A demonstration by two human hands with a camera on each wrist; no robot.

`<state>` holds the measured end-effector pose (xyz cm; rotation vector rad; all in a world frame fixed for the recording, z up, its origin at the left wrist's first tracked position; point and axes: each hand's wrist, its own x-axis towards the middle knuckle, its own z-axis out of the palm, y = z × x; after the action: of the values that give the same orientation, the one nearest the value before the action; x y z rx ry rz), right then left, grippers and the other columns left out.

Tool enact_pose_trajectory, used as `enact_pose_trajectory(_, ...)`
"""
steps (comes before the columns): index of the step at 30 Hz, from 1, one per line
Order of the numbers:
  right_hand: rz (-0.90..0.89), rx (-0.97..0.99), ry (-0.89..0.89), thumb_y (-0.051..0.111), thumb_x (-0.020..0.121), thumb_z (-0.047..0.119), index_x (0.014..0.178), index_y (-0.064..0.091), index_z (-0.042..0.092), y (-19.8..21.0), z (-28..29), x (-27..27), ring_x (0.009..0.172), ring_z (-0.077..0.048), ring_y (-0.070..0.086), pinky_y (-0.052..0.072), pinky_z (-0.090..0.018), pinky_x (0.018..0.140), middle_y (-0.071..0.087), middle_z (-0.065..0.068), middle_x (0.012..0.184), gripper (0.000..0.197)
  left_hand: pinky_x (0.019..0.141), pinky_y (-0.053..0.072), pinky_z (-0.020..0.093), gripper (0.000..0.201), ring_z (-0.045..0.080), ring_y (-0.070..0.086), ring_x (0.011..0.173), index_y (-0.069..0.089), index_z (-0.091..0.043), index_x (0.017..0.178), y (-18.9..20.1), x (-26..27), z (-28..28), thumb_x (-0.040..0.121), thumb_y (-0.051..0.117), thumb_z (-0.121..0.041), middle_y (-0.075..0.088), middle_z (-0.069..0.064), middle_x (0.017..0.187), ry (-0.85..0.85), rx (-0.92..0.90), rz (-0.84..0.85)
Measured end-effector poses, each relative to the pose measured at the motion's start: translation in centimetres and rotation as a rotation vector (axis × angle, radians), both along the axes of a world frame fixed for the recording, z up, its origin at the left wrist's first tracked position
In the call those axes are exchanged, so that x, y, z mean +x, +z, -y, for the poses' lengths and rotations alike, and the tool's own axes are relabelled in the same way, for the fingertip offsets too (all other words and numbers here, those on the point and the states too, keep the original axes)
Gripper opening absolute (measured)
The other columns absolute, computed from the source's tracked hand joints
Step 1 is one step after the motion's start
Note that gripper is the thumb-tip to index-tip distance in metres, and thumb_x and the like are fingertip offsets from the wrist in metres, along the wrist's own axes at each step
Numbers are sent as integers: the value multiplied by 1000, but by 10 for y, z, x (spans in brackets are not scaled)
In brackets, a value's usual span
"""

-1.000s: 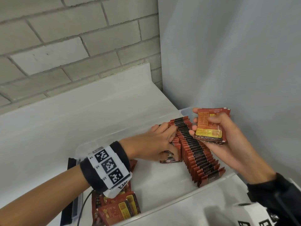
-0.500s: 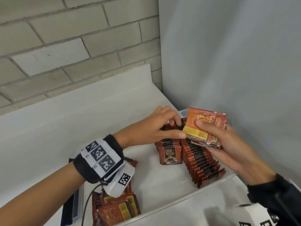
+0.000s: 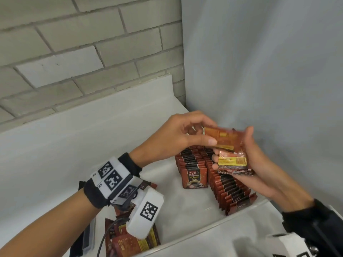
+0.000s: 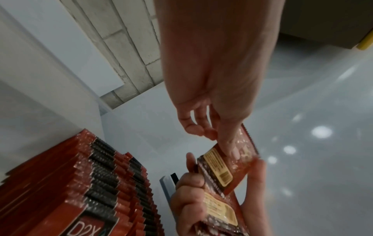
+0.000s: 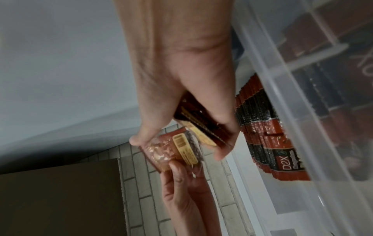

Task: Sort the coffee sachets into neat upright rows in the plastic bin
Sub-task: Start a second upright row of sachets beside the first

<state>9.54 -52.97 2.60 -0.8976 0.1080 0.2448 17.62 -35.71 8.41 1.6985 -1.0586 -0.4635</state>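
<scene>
Above the plastic bin [image 3: 185, 236], the right hand [image 3: 259, 164] cups a small stack of coffee sachets [image 3: 233, 161] while the left hand [image 3: 178, 134] pinches the top sachet [image 3: 220, 136], best lifted straight, then stood at the short row's [image 3: 193, 164] six o'clock end.

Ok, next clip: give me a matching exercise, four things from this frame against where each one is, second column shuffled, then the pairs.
1. single sachet
2. stack of sachets
3. upright rows
4. loose sachets

A. standing in the bin's far right part
B. lying in the bin's near left corner
C. pinched by the left hand
D. gripped in the right hand

Pairs: 1-C, 2-D, 3-A, 4-B
</scene>
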Motion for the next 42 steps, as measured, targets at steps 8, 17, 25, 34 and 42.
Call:
enact_pose_trajectory(8, -20, -260, 46, 81, 73, 41, 81, 77, 13, 5, 4, -15, 68, -12, 69, 57, -24, 68, 71, -1, 74, 29, 80, 49, 45, 16, 21, 59, 93, 68, -10, 92, -3, -4, 2, 82, 66, 2, 62, 11, 97, -127, -38, 75)
enact_pose_trajectory(17, -5, -215, 34, 96, 43, 34, 111, 69, 9, 7, 6, -26, 95, -32, 70, 58, -39, 81, 68, -22, 112, 77, 82, 52, 30, 15, 13, 55, 100, 71, -17, 90, -15, -1, 0, 90, 60, -8, 52, 5, 105, -103, 13, 54)
enact_pose_trajectory(25, -35, -260, -68, 82, 64, 16, 119, 63, 8, 7, 7, -25, 100, -32, 69, 57, -40, 85, 70, -18, 111, 59, 74, 55, 30, 35, 17, 66, 80, 45, -19, 113, -8, -10, -3, 84, 59, -31, 58, 3, 102, 55, 69, -199)
enact_pose_trajectory(34, -27, -290, -115, 69, 72, 6, 123, 62, 13, 10, 2, -25, 105, -31, 67, 56, -39, 87, 70, -15, 113, 52, 73, 55, 28, 28, 19, 62, 78, 58, -12, 102, -12, -18, -3, 80, 73, -3, 63, 12, 101, 52, 159, -170)
enact_pose_trajectory(42, -7, -110, -310, 96, 37, 43, 107, 74, 18, 7, 4, -20, 86, -15, 70, 56, -26, 78, 71, -2, 85, 78, 79, 44, 16, 19, 4, 59, 83, 74, -13, 103, -9, 0, -27, 90, 62, -7, 63, -15, 89, -230, 419, 143)
